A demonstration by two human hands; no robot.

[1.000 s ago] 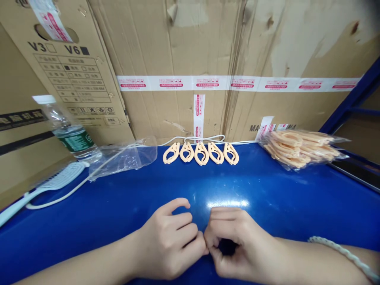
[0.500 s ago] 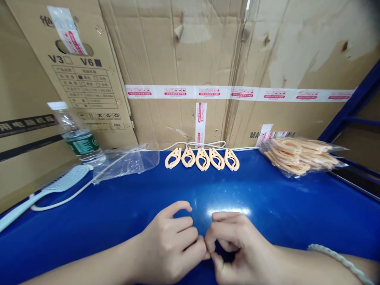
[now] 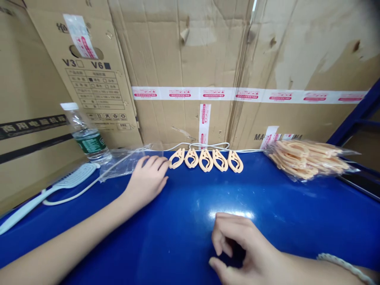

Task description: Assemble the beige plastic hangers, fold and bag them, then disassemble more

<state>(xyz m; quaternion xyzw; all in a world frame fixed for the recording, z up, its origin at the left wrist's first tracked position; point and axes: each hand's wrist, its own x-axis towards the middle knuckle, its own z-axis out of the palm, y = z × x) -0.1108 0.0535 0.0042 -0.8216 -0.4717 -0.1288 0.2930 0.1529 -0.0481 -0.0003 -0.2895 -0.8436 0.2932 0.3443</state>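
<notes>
My left hand (image 3: 148, 178) reaches forward over the blue table, fingers extended and palm down. Its fingertips come close to the leftmost folded hanger (image 3: 177, 158) and overlap the edge of a clear plastic bag (image 3: 118, 160); whether they touch either I cannot tell. Several peach folding hangers (image 3: 205, 160) lie folded in a row along the cardboard. My right hand (image 3: 243, 249) rests near the front of the table, fingers curled, with a gap between thumb and fingertips and nothing visible in it. A braided band (image 3: 341, 263) circles the right wrist.
A packed bag of folded hangers (image 3: 305, 158) lies at the back right. At the left are a water bottle (image 3: 89, 138), a pale blue hairbrush (image 3: 71, 178) and a white cable (image 3: 73, 199). Cardboard (image 3: 184, 122) walls the back; a blue metal frame (image 3: 353, 113) stands at right.
My left hand has moved away from my right hand, forward and left to the end of the hanger row. The right thumb and fingers have parted. The view has shifted slightly.
</notes>
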